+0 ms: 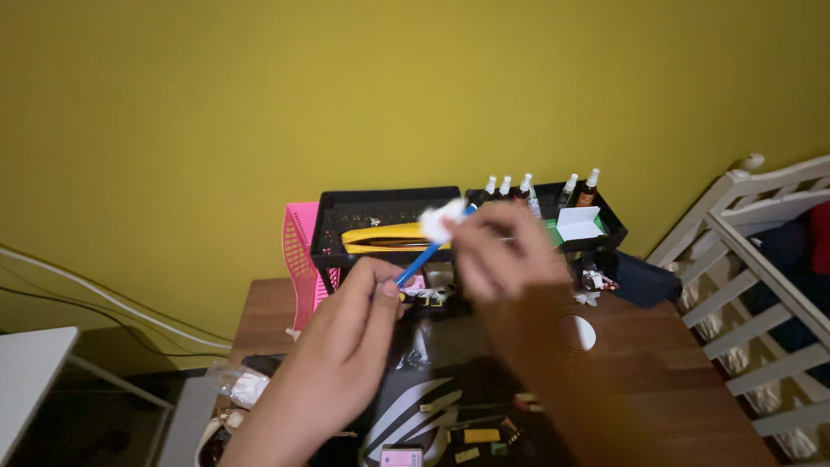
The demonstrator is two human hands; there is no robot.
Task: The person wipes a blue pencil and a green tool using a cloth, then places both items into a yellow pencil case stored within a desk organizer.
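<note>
Head view, looking down over a dark wooden table [657, 380] set against a flat mustard-yellow wall [259, 104]. The left hand [346, 346] is curled nearly closed, thumb and fingertips pinched on the lower end of a thin blue stick [422, 258] that slants up to the right. At the stick's upper end sits a small soft white wad [441, 220], fluffy like cotton or tissue. The right hand [501, 251] is blurred; its fingers are bunched around that white wad, though how tightly they close I cannot tell. Both hands are raised above the table, in front of two black plastic baskets with perforated walls. The left basket [380, 203] holds a smooth, curved yellow object [385, 236]; the right basket [596, 220] holds a row of small bottles with white caps [526, 186] and a folded white-and-green box [577, 225]. A pink lattice basket [301, 251] stands just beside the black ones. A glossy black mat with pale curved stripes [424, 406] lies under the hands, with small yellow and coloured bits scattered on it. White slatted crib rails [743, 251] stand at the right edge.
</note>
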